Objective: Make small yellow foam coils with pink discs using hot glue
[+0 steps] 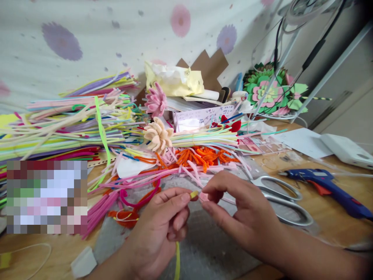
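Observation:
My left hand (163, 221) pinches a yellow-green strip (194, 194) between thumb and forefinger. Its short end pokes out at the fingertips, and a longer yellow-green tail (177, 260) hangs below the hand, perhaps part of the same strip. Close by on the right, my right hand (239, 210) is closed in a pinch on a small pink piece (204, 197), whose kind I cannot make out. A narrow gap separates the two pinches. Beneath both hands lies a grey mat (204, 241). Silver-handled scissors (291, 217) rest beside my right hand, their blades hidden behind it.
Bundles of coloured pipe cleaners (67, 132) fill the left and back. A pink flower (156, 99) and a cream flower (158, 136) stand mid-table, behind orange pieces (201, 156). On the right lie a blue glue gun (329, 182) and a white device (346, 149). A blurred patch hides the left.

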Available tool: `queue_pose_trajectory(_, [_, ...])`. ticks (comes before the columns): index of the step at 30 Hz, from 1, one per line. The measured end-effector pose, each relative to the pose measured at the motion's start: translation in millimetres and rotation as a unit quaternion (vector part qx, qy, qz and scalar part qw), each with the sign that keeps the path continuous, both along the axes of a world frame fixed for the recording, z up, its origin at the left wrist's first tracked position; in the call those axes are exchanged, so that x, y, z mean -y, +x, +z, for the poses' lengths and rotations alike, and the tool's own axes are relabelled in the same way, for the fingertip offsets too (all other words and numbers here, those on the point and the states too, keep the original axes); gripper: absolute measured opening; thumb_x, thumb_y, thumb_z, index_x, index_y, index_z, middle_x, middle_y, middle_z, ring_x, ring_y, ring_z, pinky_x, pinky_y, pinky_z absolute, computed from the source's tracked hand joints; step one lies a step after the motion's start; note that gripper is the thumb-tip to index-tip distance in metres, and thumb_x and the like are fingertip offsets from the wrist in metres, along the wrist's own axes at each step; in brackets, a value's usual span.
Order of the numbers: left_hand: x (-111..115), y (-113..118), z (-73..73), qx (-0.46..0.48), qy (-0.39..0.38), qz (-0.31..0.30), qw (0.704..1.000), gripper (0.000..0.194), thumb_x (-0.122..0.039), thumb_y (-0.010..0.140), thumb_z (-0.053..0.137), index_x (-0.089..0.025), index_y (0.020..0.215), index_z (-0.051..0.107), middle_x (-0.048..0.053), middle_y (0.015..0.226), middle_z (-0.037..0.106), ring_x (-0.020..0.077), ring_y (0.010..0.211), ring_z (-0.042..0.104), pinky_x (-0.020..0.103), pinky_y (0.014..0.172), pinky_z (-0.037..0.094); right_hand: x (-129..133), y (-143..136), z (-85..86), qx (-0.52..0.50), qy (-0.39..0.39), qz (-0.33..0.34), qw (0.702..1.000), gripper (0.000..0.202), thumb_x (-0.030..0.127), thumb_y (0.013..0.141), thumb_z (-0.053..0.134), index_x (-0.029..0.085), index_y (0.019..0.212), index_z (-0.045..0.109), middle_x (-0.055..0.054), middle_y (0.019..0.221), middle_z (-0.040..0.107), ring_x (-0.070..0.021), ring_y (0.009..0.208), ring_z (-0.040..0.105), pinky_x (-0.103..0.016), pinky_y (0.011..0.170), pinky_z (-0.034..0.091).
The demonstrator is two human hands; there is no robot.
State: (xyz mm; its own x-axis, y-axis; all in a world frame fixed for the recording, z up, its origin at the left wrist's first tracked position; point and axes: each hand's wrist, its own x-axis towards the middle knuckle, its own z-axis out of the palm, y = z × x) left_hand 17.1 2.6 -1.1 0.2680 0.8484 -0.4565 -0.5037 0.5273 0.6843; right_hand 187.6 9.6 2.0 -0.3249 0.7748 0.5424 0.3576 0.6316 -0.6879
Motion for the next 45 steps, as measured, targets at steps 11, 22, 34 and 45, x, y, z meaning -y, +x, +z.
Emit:
queue_pose_trajectory(11, [3.0, 1.3, -3.2, -0.093, 0.106, -0.031, 0.990, 0.013, -0.028, 0.073, 0.073, -0.016, 0.067, 0.071, -0.009, 0.039, 0.041, 0.0039, 0.038, 0.025, 0.020, 0.040, 0.017, -16.7, 8.1, 19.5, -0.026, -0.305, 0.064, 0.950, 0.015, 0.025, 0.080, 0.057, 0.014, 0.076, 0.067, -0.005, 0.074, 0.064, -0.0168, 0.071, 0.057, -0.029, 0.065, 0.043])
queue_pose_trajectory(22, [2.0, -0.4, -6.6, -0.183, 0.176, -0.042, 0.966, 0.014, -0.026, 0.076, 0.066, -0.018, 0.065, 0.069, -0.007, 0.042, 0.044, 0.0061, 0.041, 0.031, 0.021, 0.043, 0.022, -16.6, 3.6, 19.4, 0.014, -0.308, 0.033, 0.951, 0.009, 0.022, 0.075, 0.063, 0.015, 0.070, 0.065, -0.001, 0.066, 0.060, -0.0125, 0.062, 0.051, -0.023, 0.056, 0.039])
queue_pose_trajectory(34, [1.4, -2.6, -12.7, -0.234, 0.209, -0.053, 0.948, 0.008, -0.026, 0.075, 0.068, -0.021, 0.078, 0.073, -0.005, 0.052, 0.053, 0.0082, 0.046, 0.040, 0.021, 0.044, 0.028, -12.2, -2.4, 17.5, -0.018, -0.318, 0.037, 0.947, 0.010, 0.020, 0.078, 0.054, 0.018, 0.068, 0.052, 0.003, 0.063, 0.050, -0.0110, 0.058, 0.044, -0.023, 0.054, 0.035])
queue_pose_trajectory(45, [2.2, 3.5, -4.3, -0.171, 0.156, -0.047, 0.972, 0.011, -0.026, 0.069, 0.072, -0.017, 0.065, 0.068, -0.007, 0.049, 0.046, 0.0059, 0.044, 0.029, 0.021, 0.043, 0.022, -13.8, -11.1, 15.4, -0.068, -0.354, 0.036, 0.932, 0.011, 0.021, 0.079, 0.054, 0.017, 0.069, 0.052, 0.002, 0.065, 0.051, -0.0113, 0.060, 0.045, -0.024, 0.058, 0.036])
